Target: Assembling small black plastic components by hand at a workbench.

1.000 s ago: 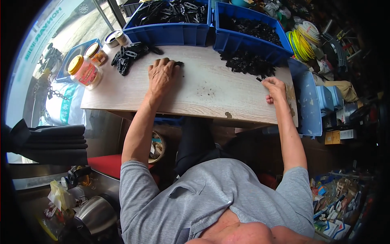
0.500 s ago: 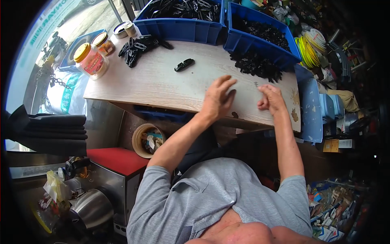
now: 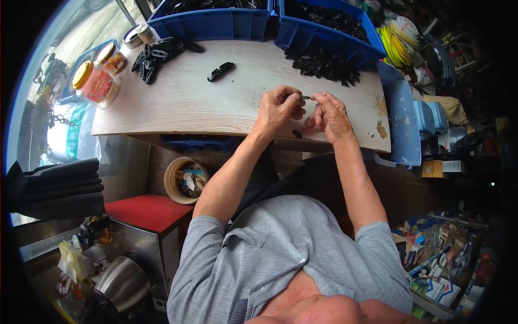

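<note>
Over the table's near part, my left hand (image 3: 279, 109) pinches a small dark part (image 3: 305, 98) between thumb and forefinger. My right hand (image 3: 330, 116) meets it from the other side, its fingertips at the part's right end and its other fingers curled. The part is too small to name. Beyond the hands, a black car-shaped plastic piece (image 3: 220, 72) lies alone on the table. To its left is a heap of similar black pieces (image 3: 154, 58). A pile of small black parts (image 3: 322, 66) spreads in front of the right blue bin.
Two blue bins, a left one (image 3: 210, 26) and a right one (image 3: 329, 41), stand along the far edge of the wooden table (image 3: 178, 108). Jars, one with a yellow lid (image 3: 96, 83), stand at the left. A waste bucket (image 3: 171, 186) sits below.
My hands have come together; the left now pinches a small dark part and the right touches its end. The small grey item by my right hand no longer shows on the table. The view has shifted.
</note>
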`<state>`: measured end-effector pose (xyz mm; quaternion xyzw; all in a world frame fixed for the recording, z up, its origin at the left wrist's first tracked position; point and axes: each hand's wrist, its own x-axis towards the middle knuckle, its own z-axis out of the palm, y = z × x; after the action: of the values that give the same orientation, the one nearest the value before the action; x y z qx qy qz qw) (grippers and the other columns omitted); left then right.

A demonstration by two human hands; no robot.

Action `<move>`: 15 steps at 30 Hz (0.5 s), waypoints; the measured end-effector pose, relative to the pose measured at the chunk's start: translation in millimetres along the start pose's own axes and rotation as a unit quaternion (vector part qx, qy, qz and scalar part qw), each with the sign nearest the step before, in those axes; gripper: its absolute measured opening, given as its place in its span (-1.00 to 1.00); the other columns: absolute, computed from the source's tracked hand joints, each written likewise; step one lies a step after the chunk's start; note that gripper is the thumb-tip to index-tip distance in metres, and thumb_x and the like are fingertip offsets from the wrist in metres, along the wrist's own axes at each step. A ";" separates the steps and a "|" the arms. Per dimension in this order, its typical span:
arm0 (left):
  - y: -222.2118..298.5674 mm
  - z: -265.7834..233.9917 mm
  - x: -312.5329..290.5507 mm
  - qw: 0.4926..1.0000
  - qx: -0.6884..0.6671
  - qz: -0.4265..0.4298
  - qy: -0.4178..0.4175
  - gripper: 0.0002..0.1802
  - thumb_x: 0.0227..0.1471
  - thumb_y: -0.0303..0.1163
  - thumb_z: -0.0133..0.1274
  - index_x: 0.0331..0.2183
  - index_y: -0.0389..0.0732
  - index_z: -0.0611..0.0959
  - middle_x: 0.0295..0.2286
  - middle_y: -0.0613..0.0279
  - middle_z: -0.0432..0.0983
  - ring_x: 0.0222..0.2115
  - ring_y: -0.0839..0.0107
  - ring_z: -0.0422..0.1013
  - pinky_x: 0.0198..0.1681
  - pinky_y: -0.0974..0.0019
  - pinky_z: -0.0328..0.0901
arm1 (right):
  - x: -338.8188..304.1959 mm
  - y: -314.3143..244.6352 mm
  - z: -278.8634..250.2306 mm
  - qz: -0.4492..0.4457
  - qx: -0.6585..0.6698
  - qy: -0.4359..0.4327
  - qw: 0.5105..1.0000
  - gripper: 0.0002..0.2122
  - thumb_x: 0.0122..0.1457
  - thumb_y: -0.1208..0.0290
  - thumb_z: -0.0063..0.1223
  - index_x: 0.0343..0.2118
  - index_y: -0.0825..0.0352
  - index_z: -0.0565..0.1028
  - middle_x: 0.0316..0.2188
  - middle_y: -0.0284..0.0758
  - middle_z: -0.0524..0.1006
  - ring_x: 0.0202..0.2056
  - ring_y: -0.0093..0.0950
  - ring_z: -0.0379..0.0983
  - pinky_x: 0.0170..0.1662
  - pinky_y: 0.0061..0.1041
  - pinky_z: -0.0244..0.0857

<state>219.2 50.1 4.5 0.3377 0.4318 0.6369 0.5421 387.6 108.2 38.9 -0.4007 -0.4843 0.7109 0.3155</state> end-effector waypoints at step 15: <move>26.2 -37.5 -10.4 0.837 0.396 0.308 0.218 -0.78 0.01 -0.45 0.19 -0.25 -0.32 0.63 -0.31 0.11 0.61 -0.35 0.23 0.52 -0.32 0.16 0.38 | -2.7 12.2 4.3 -0.055 0.015 -0.007 0.998 -0.81 0.13 0.32 0.28 -0.26 0.23 0.54 -0.77 -0.44 0.39 -0.68 -0.53 0.47 -0.59 -0.46 0.48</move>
<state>177.0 31.9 14.0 0.4918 0.6274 0.6030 0.0297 384.4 100.0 29.1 -0.3636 -0.4971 0.7025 0.3568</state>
